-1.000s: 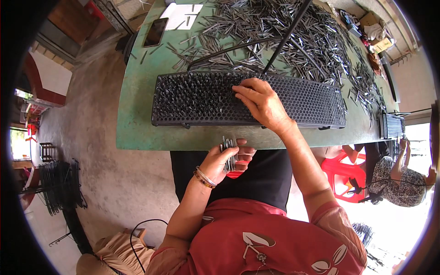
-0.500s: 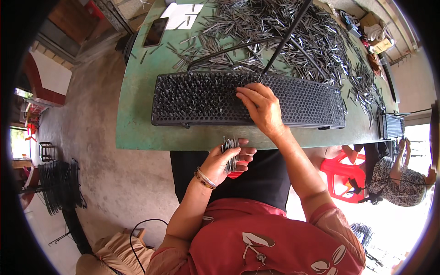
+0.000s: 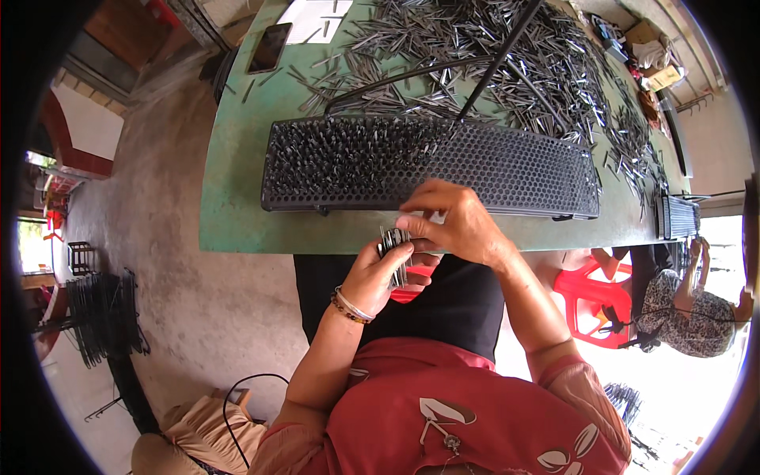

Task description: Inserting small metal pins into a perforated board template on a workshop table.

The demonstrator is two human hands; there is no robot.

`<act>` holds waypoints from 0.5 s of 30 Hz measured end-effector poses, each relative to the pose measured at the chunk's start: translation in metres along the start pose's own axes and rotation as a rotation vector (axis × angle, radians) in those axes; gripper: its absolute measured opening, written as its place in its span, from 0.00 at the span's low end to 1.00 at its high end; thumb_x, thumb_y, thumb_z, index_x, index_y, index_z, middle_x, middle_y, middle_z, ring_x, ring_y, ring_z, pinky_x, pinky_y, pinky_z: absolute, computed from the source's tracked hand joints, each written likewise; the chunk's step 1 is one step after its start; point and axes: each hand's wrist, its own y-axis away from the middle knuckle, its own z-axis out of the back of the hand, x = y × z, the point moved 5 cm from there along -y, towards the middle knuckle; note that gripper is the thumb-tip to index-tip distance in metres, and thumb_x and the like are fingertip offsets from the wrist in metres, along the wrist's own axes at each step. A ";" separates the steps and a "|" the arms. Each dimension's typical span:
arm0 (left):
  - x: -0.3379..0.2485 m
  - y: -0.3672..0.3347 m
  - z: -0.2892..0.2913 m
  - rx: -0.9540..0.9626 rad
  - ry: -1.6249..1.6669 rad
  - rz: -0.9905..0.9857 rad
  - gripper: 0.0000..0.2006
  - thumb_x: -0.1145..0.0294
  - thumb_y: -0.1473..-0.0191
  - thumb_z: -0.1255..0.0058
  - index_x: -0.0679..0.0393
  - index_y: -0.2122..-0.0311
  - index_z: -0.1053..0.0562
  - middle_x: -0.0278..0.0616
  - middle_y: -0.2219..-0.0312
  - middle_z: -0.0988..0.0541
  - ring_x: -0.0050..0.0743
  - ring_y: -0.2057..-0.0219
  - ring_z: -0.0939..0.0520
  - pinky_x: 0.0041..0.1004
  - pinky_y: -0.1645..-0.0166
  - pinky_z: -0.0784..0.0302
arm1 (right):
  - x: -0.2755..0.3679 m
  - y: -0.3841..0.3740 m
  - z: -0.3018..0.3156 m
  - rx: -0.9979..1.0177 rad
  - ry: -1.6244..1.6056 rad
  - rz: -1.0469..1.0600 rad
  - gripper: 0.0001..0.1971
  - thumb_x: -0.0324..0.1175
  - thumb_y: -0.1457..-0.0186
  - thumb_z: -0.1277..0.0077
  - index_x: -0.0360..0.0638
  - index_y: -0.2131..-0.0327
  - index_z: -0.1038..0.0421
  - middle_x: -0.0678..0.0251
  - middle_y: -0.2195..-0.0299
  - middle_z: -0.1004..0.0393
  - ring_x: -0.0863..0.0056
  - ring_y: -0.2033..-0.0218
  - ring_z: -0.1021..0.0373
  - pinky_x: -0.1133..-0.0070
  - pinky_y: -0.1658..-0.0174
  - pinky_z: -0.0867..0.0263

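A bundle of thin dark metal-looking strips (image 3: 397, 239) is gripped in my left hand (image 3: 370, 277), below the table's near edge. Over the top ends of that bundle, my right hand (image 3: 469, 223) has its thumb and fingers bent together; whether a strip is pinched there is too small to see. Just beyond both hands lies a long black tray with rows of round holes (image 3: 526, 172). Many strips (image 3: 332, 154) stand upright in the holes of its left half, while the right half shows bare holes.
Loose strips (image 3: 483, 47) cover the far part of the green table (image 3: 233, 174). Black rods (image 3: 495, 67) rise behind the tray. At the far left lie a phone (image 3: 270, 47) and white paper (image 3: 305, 17). Another person (image 3: 693, 313) sits at right beside a red chair (image 3: 590, 305).
My right hand has left the tray's holes and come back toward me to the top of the bundle. My left hand still grips the strips, almost where it was.
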 end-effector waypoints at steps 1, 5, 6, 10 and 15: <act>0.000 0.000 -0.001 0.002 -0.001 0.000 0.16 0.71 0.41 0.63 0.64 0.48 0.37 0.52 0.56 0.26 0.41 0.57 0.22 0.31 0.65 0.20 | -0.003 0.002 -0.004 0.074 -0.065 -0.050 0.08 0.32 0.53 0.42 0.35 0.72 0.24 0.62 0.75 0.27 0.70 0.75 0.30 0.77 0.71 0.34; -0.006 0.000 -0.009 -0.003 0.010 -0.016 0.15 0.70 0.41 0.62 0.65 0.50 0.36 0.52 0.57 0.26 0.43 0.58 0.22 0.32 0.66 0.20 | -0.018 0.006 -0.004 0.085 -0.269 -0.219 0.09 0.31 0.50 0.44 0.35 0.69 0.25 0.64 0.75 0.25 0.82 0.76 0.30 0.82 0.72 0.33; -0.007 -0.001 -0.009 -0.016 0.034 -0.021 0.14 0.70 0.40 0.61 0.65 0.51 0.35 0.53 0.57 0.26 0.43 0.59 0.22 0.32 0.67 0.20 | -0.017 0.005 -0.003 0.084 -0.268 -0.217 0.09 0.31 0.50 0.44 0.35 0.69 0.25 0.64 0.75 0.25 0.82 0.76 0.30 0.82 0.72 0.33; -0.004 -0.001 -0.006 -0.052 0.001 -0.020 0.14 0.68 0.40 0.60 0.65 0.53 0.33 0.53 0.58 0.25 0.40 0.60 0.21 0.31 0.68 0.20 | -0.019 0.002 -0.005 0.131 -0.346 -0.372 0.08 0.30 0.48 0.46 0.33 0.68 0.25 0.68 0.77 0.25 0.86 0.75 0.31 0.86 0.70 0.34; -0.005 -0.001 -0.002 0.008 -0.168 -0.062 0.15 0.65 0.40 0.60 0.65 0.53 0.33 0.49 0.60 0.23 0.29 0.67 0.20 0.26 0.68 0.21 | -0.017 0.001 -0.006 0.220 -0.335 -0.382 0.08 0.29 0.48 0.46 0.33 0.68 0.25 0.67 0.77 0.25 0.86 0.76 0.30 0.85 0.70 0.33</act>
